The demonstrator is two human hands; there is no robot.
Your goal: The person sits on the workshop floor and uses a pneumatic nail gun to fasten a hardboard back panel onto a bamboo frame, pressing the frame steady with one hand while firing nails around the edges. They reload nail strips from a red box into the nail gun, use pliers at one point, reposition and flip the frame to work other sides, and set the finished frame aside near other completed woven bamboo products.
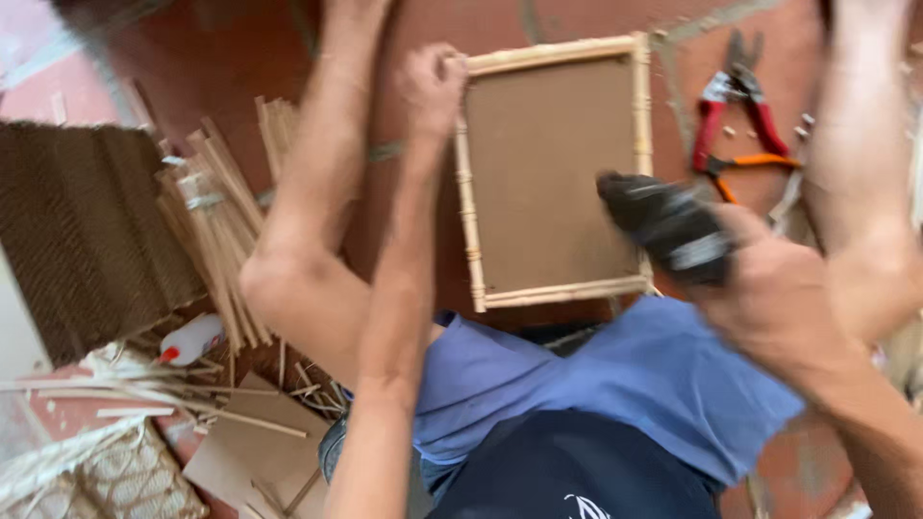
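Note:
A rectangular brown board edged with pale bamboo strips [471, 231] lies on the red tile floor between my legs. My left hand [433, 88] grips its far left corner. My right hand [774, 293] holds a dark, blurred power tool [668, 226], whose head hovers over the board's right edge near the near right corner. I cannot tell whether the tool touches the bamboo.
Red-handled pliers [735, 101] and an orange-handled cutter [755, 163] lie to the right of the board. On the left are a bundle of bamboo sticks [216, 226], a brown woven mat [77, 231], a white glue bottle [192, 338] and cardboard pieces [255, 447].

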